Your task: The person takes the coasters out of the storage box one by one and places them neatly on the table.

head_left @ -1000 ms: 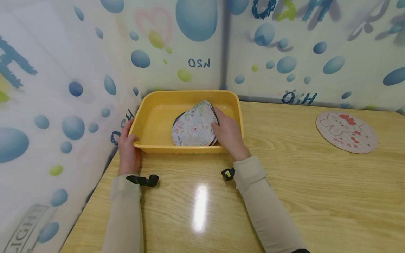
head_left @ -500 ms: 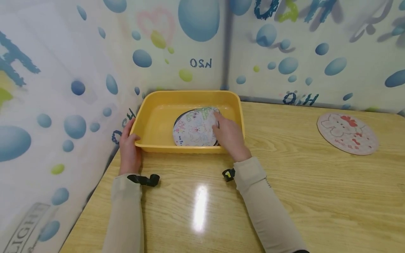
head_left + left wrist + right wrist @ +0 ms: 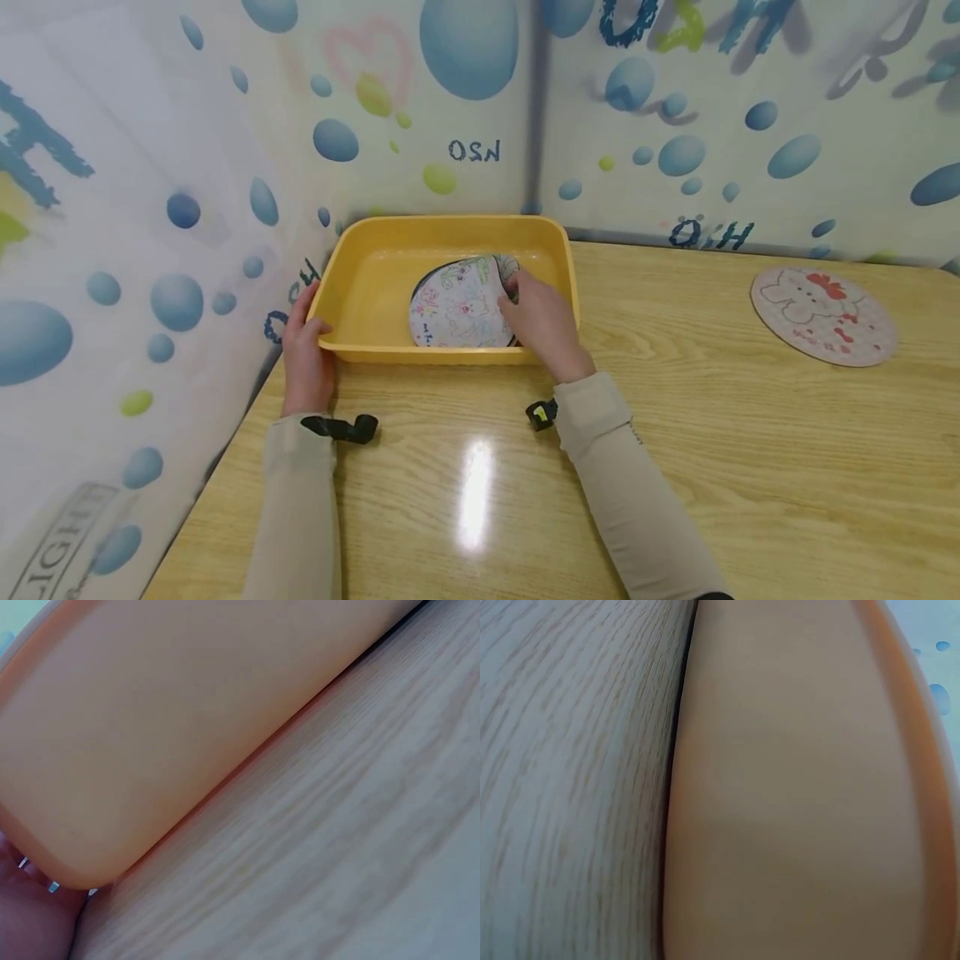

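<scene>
A yellow plastic tray [image 3: 363, 287] stands against the wall; its outer side [image 3: 172, 735] fills much of the left wrist view. My left hand [image 3: 306, 362] grips its front left corner, thumb over the rim; fingers [image 3: 37, 919] show at that view's lower left. Inside the tray lies a small stack of round mats with cartoon drawings. My right hand [image 3: 546, 321] reaches over the front right of the tray and pinches the right edge of the top mat [image 3: 459, 307], which is bent up there. Dark edges of mats show beneath; the fingertips are partly hidden.
Another round mat [image 3: 823, 315], pinkish with a cartoon face and red bow, lies on the wooden table [image 3: 675, 467] to the right. Patterned walls [image 3: 645, 192] close off the back and left. The tray's side [image 3: 795, 787] blocks the right wrist view.
The lifted mats lowered flat into the tray, then the right edge of the top mat came up again under my right fingers. My left hand stayed on the tray corner.
</scene>
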Motion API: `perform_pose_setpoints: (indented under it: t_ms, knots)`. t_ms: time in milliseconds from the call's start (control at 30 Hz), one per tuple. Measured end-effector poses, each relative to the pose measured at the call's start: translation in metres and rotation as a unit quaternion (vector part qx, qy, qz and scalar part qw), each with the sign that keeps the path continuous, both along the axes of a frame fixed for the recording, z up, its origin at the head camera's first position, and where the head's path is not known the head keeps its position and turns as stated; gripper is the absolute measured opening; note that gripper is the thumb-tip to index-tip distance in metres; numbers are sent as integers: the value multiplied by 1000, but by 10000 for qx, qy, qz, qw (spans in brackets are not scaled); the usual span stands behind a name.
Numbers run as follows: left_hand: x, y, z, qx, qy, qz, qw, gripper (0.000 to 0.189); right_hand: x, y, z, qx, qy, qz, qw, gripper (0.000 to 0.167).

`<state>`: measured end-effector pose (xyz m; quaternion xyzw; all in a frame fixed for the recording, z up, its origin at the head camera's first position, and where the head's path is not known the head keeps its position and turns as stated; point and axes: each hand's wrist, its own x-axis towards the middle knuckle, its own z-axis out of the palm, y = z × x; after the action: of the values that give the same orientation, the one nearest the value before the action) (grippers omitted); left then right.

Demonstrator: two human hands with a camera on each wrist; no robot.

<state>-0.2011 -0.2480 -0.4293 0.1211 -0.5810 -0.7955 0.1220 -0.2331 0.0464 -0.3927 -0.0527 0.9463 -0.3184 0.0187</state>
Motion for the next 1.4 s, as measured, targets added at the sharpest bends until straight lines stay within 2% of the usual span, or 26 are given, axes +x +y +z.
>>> perform_pose_setpoints:
  t_ms: [200, 400, 633, 733, 800, 900, 967, 1000, 1100, 1200, 1233, 1333, 1400]
  knots:
    - [-1, 3, 1, -8, 58, -55, 10000, 59, 4, 4, 1, 405, 86, 193, 9990, 24]
    - [-2, 6, 2, -17, 135, -113, 9998, 59, 7, 8, 0, 476, 576, 129, 9971, 33]
    - [-3, 8, 5, 16, 155, -117, 9998, 58, 7, 13, 1, -227, 1023, -189, 9943, 37]
    - [-3, 8, 6, -5, 119, -127, 9998, 58, 7, 18, 1, -1036, 1003, -258, 9892, 40]
    - [-3, 8, 6, -59, 92, -130, 9999, 58, 9, 22, 1, -1733, 964, -299, 9797, 43]
    - [-4, 7, 6, -130, 84, -98, 9998, 58, 15, 29, 3, -2818, 993, -303, 9538, 42]
    - [-4, 5, 6, -130, 88, -77, 9998, 58, 23, 31, 7, -3351, 1016, -310, 9362, 39]
    - [-4, 5, 6, -119, 81, -77, 9999, 57, 25, 33, 8, -3708, 991, -288, 9230, 37]
    - [-3, 3, 5, -66, 51, -58, 9999, 57, 27, 37, 8, -4770, 822, -276, 8746, 31]
    - [-1, 3, 3, 50, 32, -19, 10000, 57, 19, 42, -1, -5767, 619, -230, 8143, 27]
    - [0, 3, 2, 75, 30, -3, 10000, 57, 19, 43, -3, -5973, 577, -234, 7996, 26]
    - [2, 3, 1, 183, 73, 10, 9998, 56, 20, 47, -3, -6464, 446, -244, 7613, 27]
    - [4, 3, 1, 194, 62, 2, 9998, 56, 22, 52, -3, -6621, 394, -266, 7479, 28]
